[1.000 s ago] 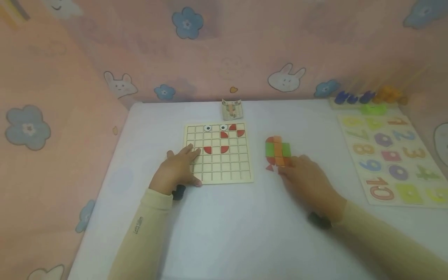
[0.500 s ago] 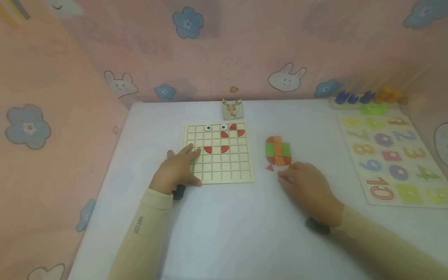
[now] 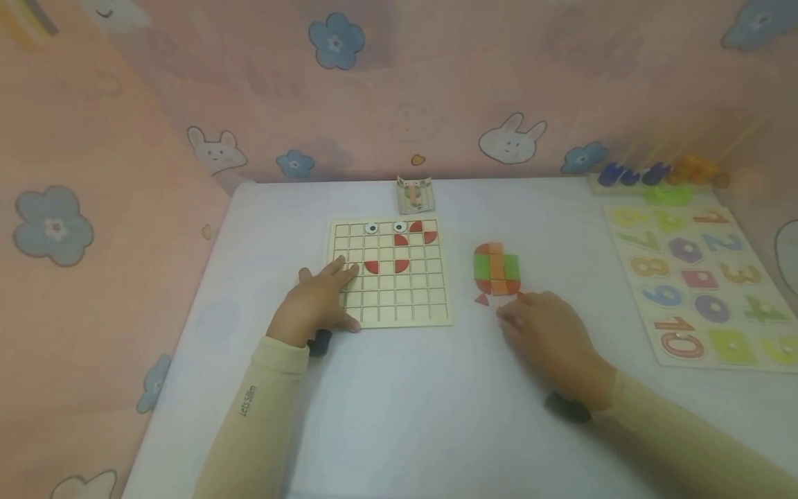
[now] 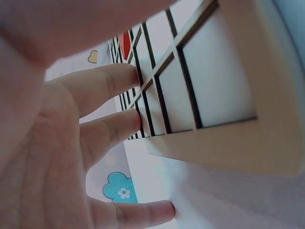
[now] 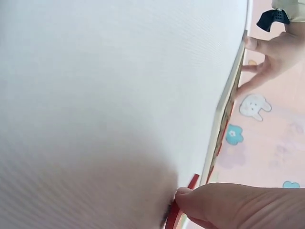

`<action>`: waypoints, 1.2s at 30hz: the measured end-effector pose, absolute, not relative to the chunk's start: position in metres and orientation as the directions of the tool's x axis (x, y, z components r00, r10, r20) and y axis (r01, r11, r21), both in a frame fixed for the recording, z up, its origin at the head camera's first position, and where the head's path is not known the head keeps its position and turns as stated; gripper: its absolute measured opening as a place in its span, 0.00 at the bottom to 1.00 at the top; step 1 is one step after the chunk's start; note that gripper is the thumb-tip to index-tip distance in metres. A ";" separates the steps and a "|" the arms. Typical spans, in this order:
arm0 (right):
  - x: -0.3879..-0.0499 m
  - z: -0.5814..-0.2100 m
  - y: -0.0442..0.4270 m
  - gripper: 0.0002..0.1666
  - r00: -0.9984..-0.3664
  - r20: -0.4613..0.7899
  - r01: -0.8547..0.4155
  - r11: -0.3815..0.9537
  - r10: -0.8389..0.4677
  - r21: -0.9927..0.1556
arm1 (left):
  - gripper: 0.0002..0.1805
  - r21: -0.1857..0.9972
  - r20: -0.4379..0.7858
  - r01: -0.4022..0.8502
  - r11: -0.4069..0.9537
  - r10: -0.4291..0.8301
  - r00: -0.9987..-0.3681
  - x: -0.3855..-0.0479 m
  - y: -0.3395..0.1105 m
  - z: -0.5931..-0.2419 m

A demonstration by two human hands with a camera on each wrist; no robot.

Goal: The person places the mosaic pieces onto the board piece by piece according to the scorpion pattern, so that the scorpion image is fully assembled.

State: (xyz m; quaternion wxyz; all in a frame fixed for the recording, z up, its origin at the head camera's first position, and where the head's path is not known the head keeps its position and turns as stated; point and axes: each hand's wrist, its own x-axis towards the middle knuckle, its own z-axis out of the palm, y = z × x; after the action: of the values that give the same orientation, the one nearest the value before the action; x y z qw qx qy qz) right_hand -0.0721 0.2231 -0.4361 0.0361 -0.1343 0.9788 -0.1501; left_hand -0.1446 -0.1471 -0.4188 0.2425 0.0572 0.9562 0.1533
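Note:
My left hand (image 3: 314, 305) lies spread on the left edge of a square wooden grid board (image 3: 399, 315), its fingertips on the cells. Red quarter-round tiles (image 3: 402, 266) and two eye tiles (image 3: 400, 227) sit on the board. To its right, green, orange and red tiles (image 3: 497, 267) form a rounded patch, with a small red triangle (image 3: 482, 299) just below. My right hand (image 3: 555, 339) is at the patch's lower right corner, fingers curled. In the right wrist view, its thumb presses a red tile (image 5: 174, 215); the fingers' far side is hidden.
A small curled pattern card (image 3: 414, 195) stands behind the board. On the right lies a number puzzle board (image 3: 704, 284). Behind that are a bead stacker (image 3: 630, 177) and a bright green piece (image 3: 668, 195). A patterned pink wall borders the white table (image 3: 399, 416).
My right hand has drawn slightly back toward me from the tile patch, uncovering its lower right red corner. The left hand and the board have stayed in place.

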 end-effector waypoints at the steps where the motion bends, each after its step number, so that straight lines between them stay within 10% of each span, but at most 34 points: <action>1: -0.075 -0.435 0.223 0.12 -0.963 -0.033 -0.245 0.921 -0.267 -0.303 | 0.64 0.322 -0.447 0.035 0.946 0.184 -0.876 -0.144 -0.147 -0.419; 14: -0.090 -0.419 0.211 0.15 -0.886 0.087 -0.436 0.752 -0.456 -0.495 | 0.64 0.337 -0.455 0.017 0.941 0.178 -0.873 -0.143 -0.144 -0.418; 25: -0.089 -0.433 0.181 0.10 -0.843 -0.004 -0.526 0.827 -0.538 -0.200 | 0.64 0.324 -0.460 0.022 0.946 0.178 -0.870 -0.141 -0.146 -0.417; 36: -0.085 -0.430 0.194 0.12 -0.893 -0.093 -0.390 0.861 -0.440 -0.326 | 0.64 0.332 -0.458 0.018 0.943 0.178 -0.871 -0.143 -0.149 -0.417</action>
State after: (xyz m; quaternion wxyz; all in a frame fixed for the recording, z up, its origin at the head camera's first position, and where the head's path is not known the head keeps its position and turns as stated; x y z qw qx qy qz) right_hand -0.0853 0.1937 -0.4296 0.0825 -0.2159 0.9611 -0.1511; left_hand -0.1431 -0.1486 -0.4166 0.2489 0.0516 0.9537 0.1607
